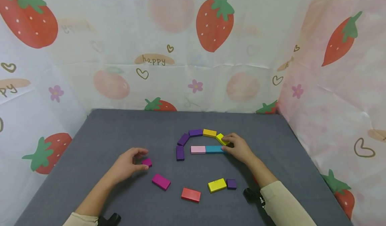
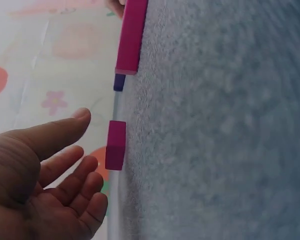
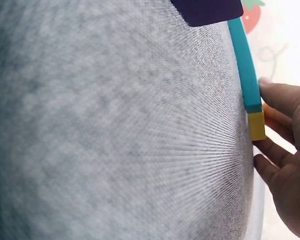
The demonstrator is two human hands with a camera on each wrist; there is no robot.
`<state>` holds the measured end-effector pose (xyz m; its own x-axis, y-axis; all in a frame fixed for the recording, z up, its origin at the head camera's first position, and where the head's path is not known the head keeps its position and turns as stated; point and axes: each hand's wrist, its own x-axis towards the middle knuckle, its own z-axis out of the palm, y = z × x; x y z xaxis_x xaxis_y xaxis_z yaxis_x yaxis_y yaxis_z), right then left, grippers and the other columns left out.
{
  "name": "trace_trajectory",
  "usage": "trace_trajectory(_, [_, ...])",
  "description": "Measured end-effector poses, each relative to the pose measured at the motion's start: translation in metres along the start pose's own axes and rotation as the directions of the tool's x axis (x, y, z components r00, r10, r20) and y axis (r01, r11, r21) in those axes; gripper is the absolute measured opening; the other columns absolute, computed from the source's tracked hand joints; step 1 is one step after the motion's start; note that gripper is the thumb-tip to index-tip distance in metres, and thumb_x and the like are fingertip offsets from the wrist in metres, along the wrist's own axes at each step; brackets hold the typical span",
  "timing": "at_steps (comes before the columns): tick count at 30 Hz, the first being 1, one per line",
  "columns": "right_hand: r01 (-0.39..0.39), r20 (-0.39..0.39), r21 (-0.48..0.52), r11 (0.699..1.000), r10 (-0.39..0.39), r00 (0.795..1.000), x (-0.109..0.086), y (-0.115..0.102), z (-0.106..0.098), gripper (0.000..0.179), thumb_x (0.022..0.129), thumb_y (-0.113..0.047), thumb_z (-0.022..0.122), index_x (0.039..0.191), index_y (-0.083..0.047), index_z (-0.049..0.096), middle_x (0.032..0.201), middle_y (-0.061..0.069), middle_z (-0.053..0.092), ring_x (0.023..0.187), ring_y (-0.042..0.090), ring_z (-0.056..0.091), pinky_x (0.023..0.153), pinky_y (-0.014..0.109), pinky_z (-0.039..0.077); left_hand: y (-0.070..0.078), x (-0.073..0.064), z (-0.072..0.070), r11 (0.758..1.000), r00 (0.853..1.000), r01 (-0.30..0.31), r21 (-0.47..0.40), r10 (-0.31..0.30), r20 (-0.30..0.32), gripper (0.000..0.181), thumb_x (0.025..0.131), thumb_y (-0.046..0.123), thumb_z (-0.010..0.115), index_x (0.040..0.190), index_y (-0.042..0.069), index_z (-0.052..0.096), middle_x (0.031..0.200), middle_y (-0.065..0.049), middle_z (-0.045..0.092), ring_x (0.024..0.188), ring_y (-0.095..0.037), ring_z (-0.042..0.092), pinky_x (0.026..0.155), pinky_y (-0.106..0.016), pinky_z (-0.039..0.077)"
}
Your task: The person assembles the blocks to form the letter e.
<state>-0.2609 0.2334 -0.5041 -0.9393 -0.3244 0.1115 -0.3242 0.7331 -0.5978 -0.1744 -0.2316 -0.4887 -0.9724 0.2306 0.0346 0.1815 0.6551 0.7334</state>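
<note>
My left hand [image 1: 128,164] has its fingers loosely bent beside a small magenta block [image 1: 146,162], which shows apart from the fingertips in the left wrist view. A longer magenta block [image 1: 161,181] lies nearer to me. The right hand [image 1: 239,149] reaches over the right end of an arch of blocks. Its fingers touch a tilted yellow block [image 1: 220,139], while the thumb rests at the end of a blue block [image 1: 213,149]. That blue block lies end to end with a pink one [image 1: 197,149]. Fingers hide part of the yellow block's far end.
Purple blocks [image 1: 180,153] and another yellow block [image 1: 209,133] form the arch's left side and top. In front lie a red block [image 1: 191,195], a yellow block [image 1: 217,185] and a small purple block [image 1: 231,184] on the grey cloth [image 1: 126,129]. Printed curtains stand around the table.
</note>
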Motion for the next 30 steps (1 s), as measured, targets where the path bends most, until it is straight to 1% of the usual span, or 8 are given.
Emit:
trace_trajectory(4, [-0.004,0.001,-0.003,1.0,0.004,1.0,0.001,0.001,0.001,0.043,0.094,-0.021,0.077,0.133,-0.006,0.067,0.13,0.011,0.061,0.118,0.032,0.06,0.099,0.05,0.051,-0.002,0.0,0.002,1.0,1.0,0.003,0.027,-0.003,0.002,0.054,0.083,0.026,0.086,0.129,0.007,0.067,0.124,-0.009,0.065,0.113,-0.028,0.059,0.093,-0.048,0.048])
trace_trajectory(8, [-0.002,-0.001,-0.001,1.0,0.002,1.0,0.001,0.001,0.001,0.043,0.094,-0.021,0.077,0.133,-0.006,0.067,0.13,0.011,0.061,0.118,0.032,0.06,0.099,0.051,0.05,-0.003,0.0,0.003,0.999,1.0,0.025,0.034,-0.025,0.006,0.052,0.083,0.026,0.087,0.128,0.007,0.068,0.123,-0.01,0.066,0.113,-0.028,0.059,0.096,-0.05,0.047])
trace_trajectory(10, [0.0,-0.001,-0.001,1.0,0.0,1.0,0.001,0.001,0.001,0.043,0.094,-0.021,0.077,0.133,-0.006,0.067,0.13,0.011,0.061,0.118,0.032,0.06,0.099,0.051,0.05,-0.004,0.0,0.004,0.999,0.999,0.036,0.032,-0.036,0.006,0.051,0.082,0.025,0.087,0.127,0.008,0.069,0.122,-0.009,0.066,0.113,-0.028,0.059,0.097,-0.05,0.047])
trace_trajectory(18, [0.006,0.004,0.008,1.0,-0.006,1.0,0.001,0.001,0.001,0.043,0.094,-0.02,0.076,0.133,-0.005,0.067,0.13,0.012,0.061,0.116,0.032,0.06,0.098,0.05,0.051,-0.007,0.0,0.008,0.999,1.0,-0.004,0.047,0.003,0.003,0.047,0.083,0.026,0.087,0.123,0.008,0.072,0.117,-0.008,0.067,0.109,-0.025,0.06,0.094,-0.047,0.048])
trace_trajectory(23, [-0.003,0.007,0.003,1.0,0.003,1.0,0.001,-0.001,0.0,0.043,0.094,-0.02,0.076,0.133,-0.005,0.067,0.13,0.012,0.061,0.116,0.032,0.06,0.098,0.051,0.051,-0.008,0.001,0.01,0.998,1.0,-0.005,0.06,0.005,-0.006,0.045,0.082,0.025,0.087,0.121,0.009,0.073,0.112,-0.005,0.068,0.104,-0.022,0.058,0.09,-0.044,0.048])
trace_trajectory(30, [0.0,0.006,-0.006,1.0,0.0,1.0,0.0,-0.002,-0.001,0.043,0.094,-0.02,0.076,0.133,-0.005,0.067,0.13,0.013,0.061,0.116,0.032,0.06,0.098,0.051,0.051,-0.009,0.002,0.013,0.997,1.0,-0.001,0.076,0.003,-0.029,0.042,0.081,0.024,0.088,0.119,0.01,0.074,0.109,-0.004,0.068,0.101,-0.021,0.057,0.087,-0.041,0.047])
